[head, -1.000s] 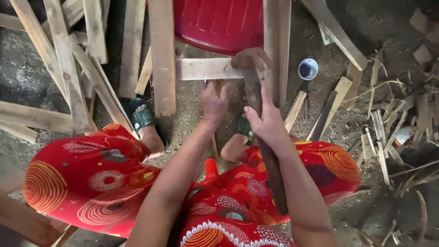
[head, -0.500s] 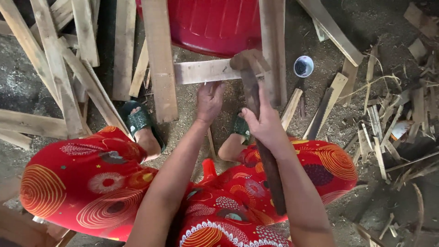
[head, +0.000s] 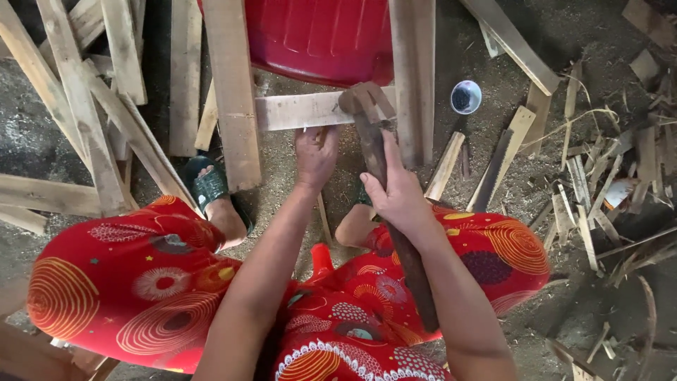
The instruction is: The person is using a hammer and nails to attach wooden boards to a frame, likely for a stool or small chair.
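My right hand [head: 399, 192] grips the long dark wooden handle of a hammer [head: 374, 148], whose rusty claw head rests on a short horizontal wooden slat [head: 300, 111]. My left hand [head: 315, 156] sits just below that slat, fingers pinched at its lower edge, apparently on something small that I cannot make out. The slat bridges two upright planks: a left plank [head: 233, 92] and a right plank [head: 412, 77]. My knees in red patterned cloth [head: 141, 275] frame the lower view.
A red plastic chair [head: 317, 39] stands behind the planks. Loose planks [head: 84, 106] lie criss-crossed at left. A small round cup [head: 465, 97] sits on the dirt at right, among scattered wood offcuts [head: 592, 197]. My foot in a green sandal [head: 208, 187] rests by the left plank.
The hammer head stays on the slat and both hands keep their grip. The view has shifted slightly; my hands have barely moved.
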